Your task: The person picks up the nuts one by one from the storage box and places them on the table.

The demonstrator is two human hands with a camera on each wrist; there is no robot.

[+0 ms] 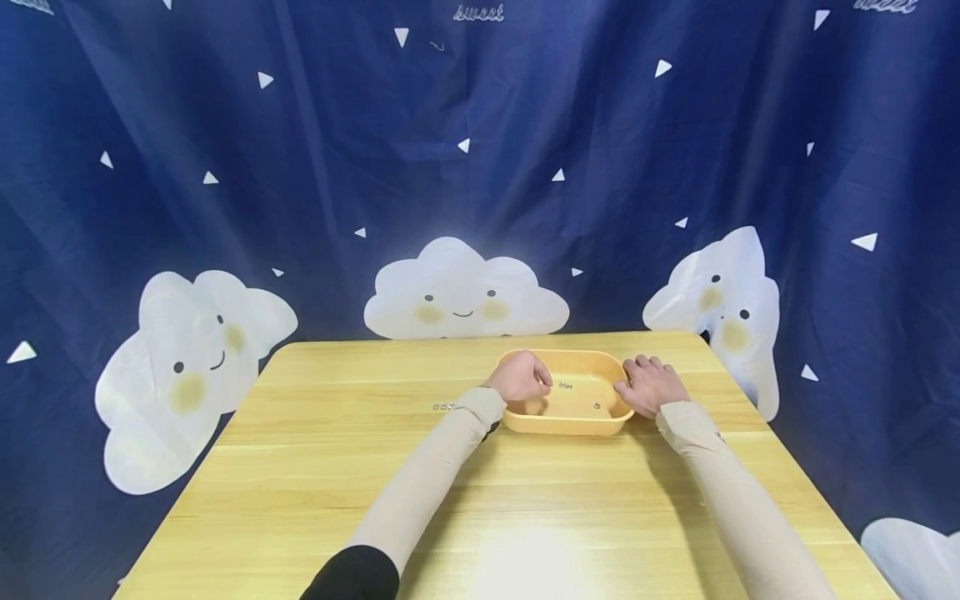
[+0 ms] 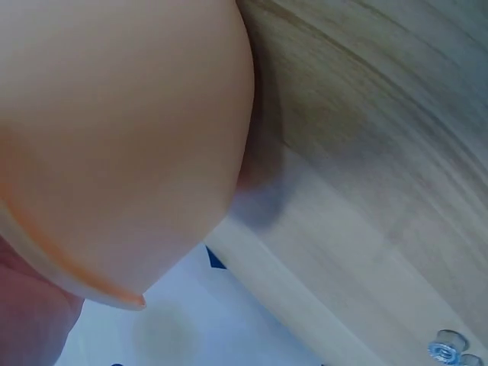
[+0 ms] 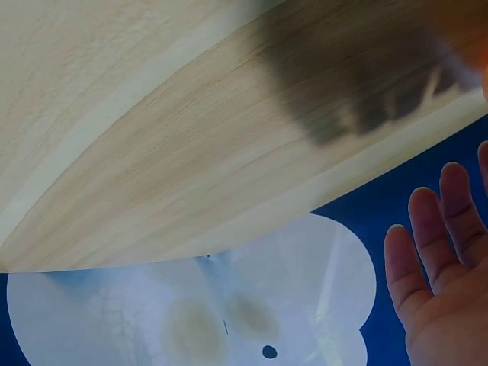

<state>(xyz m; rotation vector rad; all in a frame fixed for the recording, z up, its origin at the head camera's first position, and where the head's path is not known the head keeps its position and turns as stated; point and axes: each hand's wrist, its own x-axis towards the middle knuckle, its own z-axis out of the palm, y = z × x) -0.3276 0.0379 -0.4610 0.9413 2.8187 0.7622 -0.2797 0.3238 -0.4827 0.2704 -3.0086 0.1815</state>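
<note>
Where the left hand [image 1: 521, 377] curls over the left end of the tray [image 1: 566, 426], metal bits [image 1: 565, 386] cluster inside, just to its right; whether it pinches one, I cannot tell; the right hand [image 1: 651, 387], fingers straight, is farther, at the right end.

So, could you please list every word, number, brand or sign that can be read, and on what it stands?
"sweet": on the blue curtain, top middle.
Lettering at the curtain's top left and top right: cut off, not surely readable.
Small mark below "sweet", to its left: unreadable.
Yellow tray, small metal pieces, table: no readable text.
</note>
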